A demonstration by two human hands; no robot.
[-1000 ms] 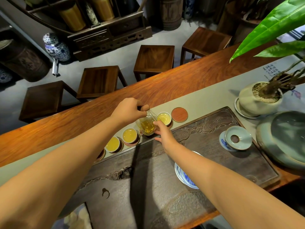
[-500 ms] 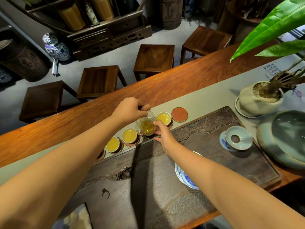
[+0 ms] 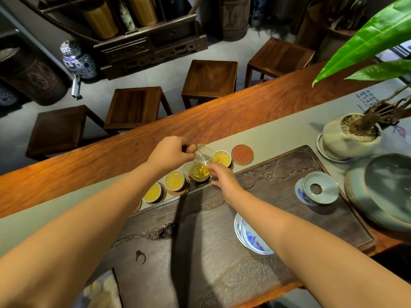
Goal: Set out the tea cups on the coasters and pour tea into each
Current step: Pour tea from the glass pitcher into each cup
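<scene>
My left hand (image 3: 172,153) grips a clear glass pitcher (image 3: 201,166) of yellow tea, tilted over a coaster (image 3: 198,182) in the row along the tray's far edge. The cup under the pitcher is hidden by the glass. My right hand (image 3: 223,177) reaches in from the right, its fingertips against the pitcher's lower side. Three small cups hold yellow tea: one (image 3: 221,157) to the right of the pitcher, two (image 3: 175,181) (image 3: 152,192) to its left. A bare round coaster (image 3: 242,154) lies at the right end of the row.
The dark carved tea tray (image 3: 289,174) holds a blue-and-white bowl (image 3: 249,238) under my right forearm and a lidded gaiwan (image 3: 318,188). A large grey dish (image 3: 384,192) and a potted plant (image 3: 351,135) stand at the right. Wooden stools (image 3: 209,80) line the table's far side.
The pitcher has tipped a little further and the tea inside it is sloshing. Both hands stay almost where they were.
</scene>
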